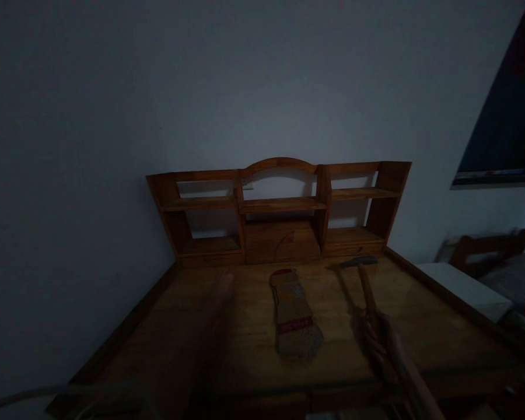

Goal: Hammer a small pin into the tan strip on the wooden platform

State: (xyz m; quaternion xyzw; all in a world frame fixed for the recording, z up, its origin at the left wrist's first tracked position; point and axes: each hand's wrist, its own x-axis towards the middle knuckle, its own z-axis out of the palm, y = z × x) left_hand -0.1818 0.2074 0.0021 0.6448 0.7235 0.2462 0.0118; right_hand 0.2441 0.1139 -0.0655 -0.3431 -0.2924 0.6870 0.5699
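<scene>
My right hand is closed round the wooden handle of a hammer. The hammer's dark metal head lies on the wooden desk, close to the base of the shelf unit. My left hand reaches forward over the left part of the desk. It is blurred and dim, so its fingers do not show clearly, and nothing can be seen in it. Between the hands lies a flat tan sock-shaped pack with a red band.
A wooden shelf unit with open compartments stands at the back of the desk against a pale wall. To the right are a white surface and a wooden chair. The room is very dark.
</scene>
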